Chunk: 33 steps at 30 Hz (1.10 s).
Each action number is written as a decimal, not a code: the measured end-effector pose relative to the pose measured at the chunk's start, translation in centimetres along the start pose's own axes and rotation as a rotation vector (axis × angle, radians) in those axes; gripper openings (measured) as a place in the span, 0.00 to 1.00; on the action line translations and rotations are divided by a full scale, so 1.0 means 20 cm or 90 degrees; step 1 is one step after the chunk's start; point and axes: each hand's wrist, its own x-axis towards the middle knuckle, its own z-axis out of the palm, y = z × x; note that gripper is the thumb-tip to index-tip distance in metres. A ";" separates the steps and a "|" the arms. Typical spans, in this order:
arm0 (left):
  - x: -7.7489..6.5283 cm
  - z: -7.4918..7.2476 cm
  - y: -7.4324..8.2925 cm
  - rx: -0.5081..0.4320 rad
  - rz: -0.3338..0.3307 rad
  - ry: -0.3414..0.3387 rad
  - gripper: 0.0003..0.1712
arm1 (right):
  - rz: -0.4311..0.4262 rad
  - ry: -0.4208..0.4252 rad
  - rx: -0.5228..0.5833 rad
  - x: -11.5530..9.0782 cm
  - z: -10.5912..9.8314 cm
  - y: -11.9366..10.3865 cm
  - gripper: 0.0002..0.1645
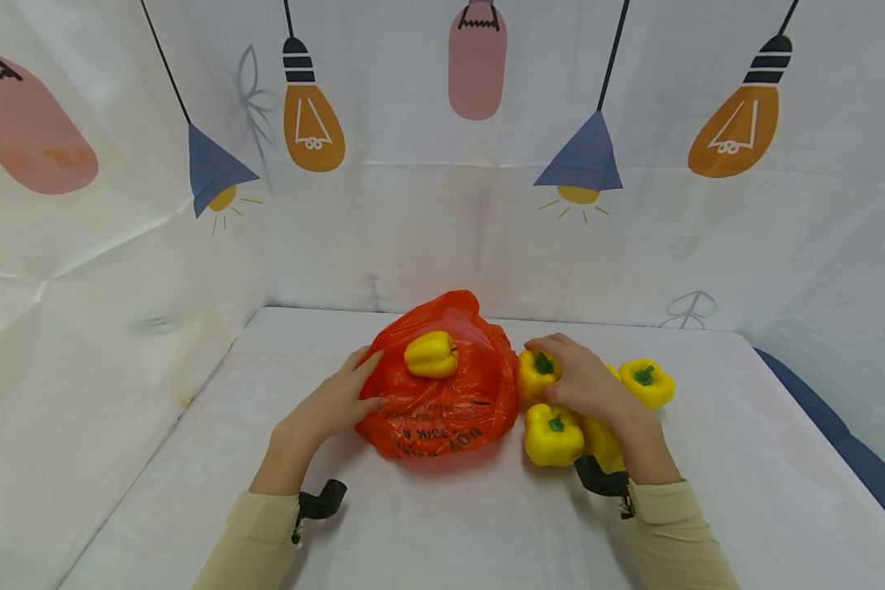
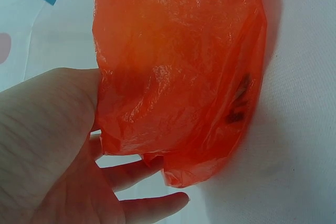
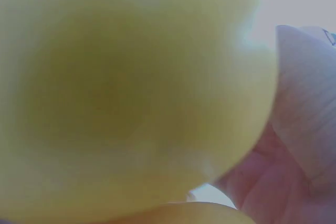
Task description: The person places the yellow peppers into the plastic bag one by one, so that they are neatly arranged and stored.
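A red plastic bag (image 1: 442,418) with dark printing lies spread on the white table, and one yellow bell pepper (image 1: 429,355) rests on it. At the bag's left edge my left hand (image 1: 332,406) holds the plastic, thumb and fingers spread apart. The left wrist view shows the thumb hidden behind the red film and two fingers (image 2: 152,208) reaching past its lower fold. My right hand (image 1: 590,381) grips another yellow bell pepper (image 1: 534,377) right beside the bag's right edge. That pepper fills most of the right wrist view, blurred.
Several more yellow peppers (image 1: 553,436) cluster under and around my right forearm, one (image 1: 647,383) standing farther right. The white table (image 1: 442,533) ends at a white sheet (image 1: 428,238) printed with lamps and bulbs. Something dark blue (image 1: 848,442) shows beyond the right edge.
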 end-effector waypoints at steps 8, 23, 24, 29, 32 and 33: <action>0.00 0.00 0.01 -0.005 -0.004 -0.005 0.46 | -0.002 0.025 0.018 -0.01 -0.01 0.00 0.42; 0.00 0.00 0.01 -0.005 -0.010 -0.009 0.47 | -0.050 0.064 0.034 -0.03 -0.06 -0.04 0.40; 0.00 0.01 0.01 -0.004 -0.008 -0.009 0.46 | -0.052 0.068 0.033 -0.03 -0.07 -0.04 0.40; 0.00 0.01 0.01 -0.007 -0.008 -0.008 0.46 | -0.062 0.085 0.035 -0.04 -0.08 -0.05 0.41; 0.00 0.00 0.01 -0.007 -0.010 -0.009 0.46 | -0.068 0.091 0.040 -0.04 -0.09 -0.06 0.41; 0.00 0.00 0.01 -0.008 -0.010 -0.008 0.46 | -0.069 0.093 0.041 -0.05 -0.09 -0.06 0.41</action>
